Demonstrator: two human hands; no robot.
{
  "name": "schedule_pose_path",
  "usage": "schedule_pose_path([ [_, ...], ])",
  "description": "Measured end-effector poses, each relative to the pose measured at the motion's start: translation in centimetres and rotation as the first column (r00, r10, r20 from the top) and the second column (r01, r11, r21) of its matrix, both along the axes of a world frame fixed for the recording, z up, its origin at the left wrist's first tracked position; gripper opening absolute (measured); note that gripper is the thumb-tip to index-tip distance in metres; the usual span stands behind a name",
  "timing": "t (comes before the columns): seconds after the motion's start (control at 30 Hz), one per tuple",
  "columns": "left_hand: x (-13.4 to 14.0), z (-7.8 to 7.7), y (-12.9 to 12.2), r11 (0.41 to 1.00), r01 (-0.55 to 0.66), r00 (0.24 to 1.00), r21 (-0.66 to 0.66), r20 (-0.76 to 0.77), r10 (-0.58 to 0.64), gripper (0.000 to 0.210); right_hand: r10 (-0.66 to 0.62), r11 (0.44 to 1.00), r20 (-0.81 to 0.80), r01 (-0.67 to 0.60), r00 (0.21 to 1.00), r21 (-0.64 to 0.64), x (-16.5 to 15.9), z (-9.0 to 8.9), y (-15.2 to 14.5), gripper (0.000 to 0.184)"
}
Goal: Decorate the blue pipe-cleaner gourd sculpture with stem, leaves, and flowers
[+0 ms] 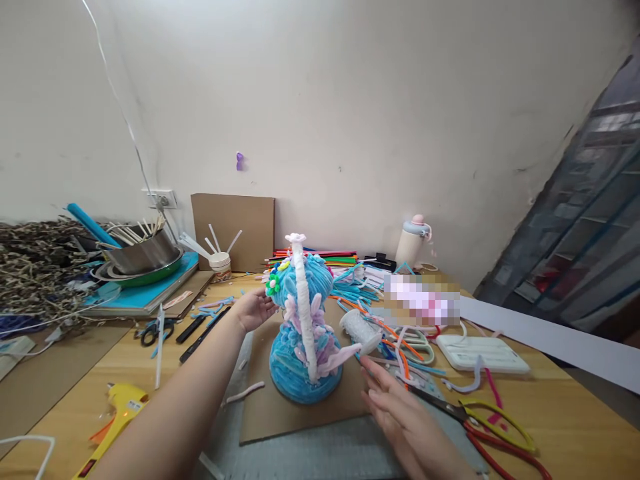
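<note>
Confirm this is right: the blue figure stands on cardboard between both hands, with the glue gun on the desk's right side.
No: the head view shows the glue gun on the left side of the desk. The blue figure stands on cardboard between the left hand and the right hand.

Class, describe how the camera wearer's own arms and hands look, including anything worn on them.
The left hand and right hand are bare, with slender fingers and no visible gloves, rings or markings. The left forearm is bare too, with no sleeve or watch in view. The picture's bottom edge cuts off the right arm near the wrist, so any sleeve beyond cannot be told.
</note>
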State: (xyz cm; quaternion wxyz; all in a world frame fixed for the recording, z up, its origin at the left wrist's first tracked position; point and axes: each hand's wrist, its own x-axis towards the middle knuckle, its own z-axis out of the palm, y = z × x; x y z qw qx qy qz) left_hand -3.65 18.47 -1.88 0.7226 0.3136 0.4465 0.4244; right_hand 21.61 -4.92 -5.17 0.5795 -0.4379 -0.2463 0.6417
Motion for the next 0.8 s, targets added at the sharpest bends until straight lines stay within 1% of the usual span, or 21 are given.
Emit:
schedule_pose_path([
  [0.1, -0.6, -1.1, -2.0, 0.999, 0.002, 0.994, -0.048, -0.112, -0.008, 0.006, -0.046, 0.998, -0.104, 0.042, 0.994, -0.039, -1.1, -0.5, -0.1, 0.048],
  [0.23, -0.3, -2.0, -5.0, 0.997, 0.057, 0.979, -0.05, -0.194, -0.066, 0.019, -0.106, 0.991, -0.216, 0.087, 0.971, -0.097, -2.7, -1.0, -0.1, 0.042],
  [0.37, 0.4, -2.7, -6.8, 0.996, 0.085, 0.972, 0.009, -0.22, -0.081, 0.026, -0.093, 0.99, -0.292, 0.058, 0.952, -0.125, -3.7, -0.8, 0.1, 0.032],
  [0.47, 0.9, -3.0, -7.7, 0.994, 0.1, 0.966, 0.038, -0.241, -0.088, 0.031, -0.078, 0.985, -0.313, 0.025, 0.946, -0.172, -4.0, -0.4, 0.3, 0.027],
  [0.57, 1.1, -2.8, -8.8, 0.995, 0.091, 0.96, 0.049, -0.27, -0.075, 0.033, -0.097, 0.98, -0.306, 0.037, 0.947, -0.196, -4.0, -0.3, 0.8, 0.028],
  [0.8, 1.3, -1.2, -12.5, 0.996, -0.025, 0.945, 0.089, -0.324, 0.053, 0.028, -0.07, 0.985, -0.197, 0.036, 0.978, -0.171, -3.8, -0.6, 2.7, 0.034],
])
